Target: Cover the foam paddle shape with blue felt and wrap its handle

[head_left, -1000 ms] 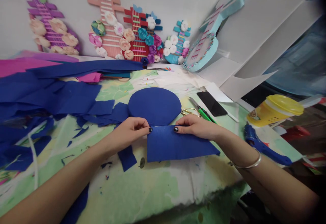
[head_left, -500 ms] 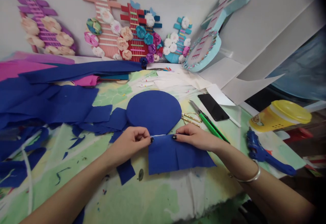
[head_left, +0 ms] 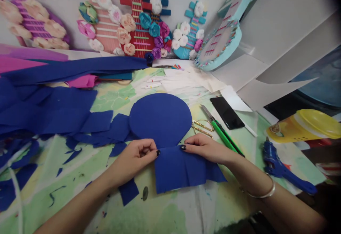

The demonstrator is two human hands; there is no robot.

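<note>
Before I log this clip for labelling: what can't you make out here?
Head view only:
- Left hand fingertips curl under, hiding how they pinch the blue paper.
- Right hand covers the paper's top right edge.
- Scissors blades are partly behind the green knife.
- Yellow tub is cut off by the right frame edge; its label is too small.

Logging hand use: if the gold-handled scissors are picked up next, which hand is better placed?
Probably the right hand: the gold-handled scissors lie just beyond its knuckles. The left hand pinches the blue paper sheet's other corner, beyond the blue paper circle.
</note>
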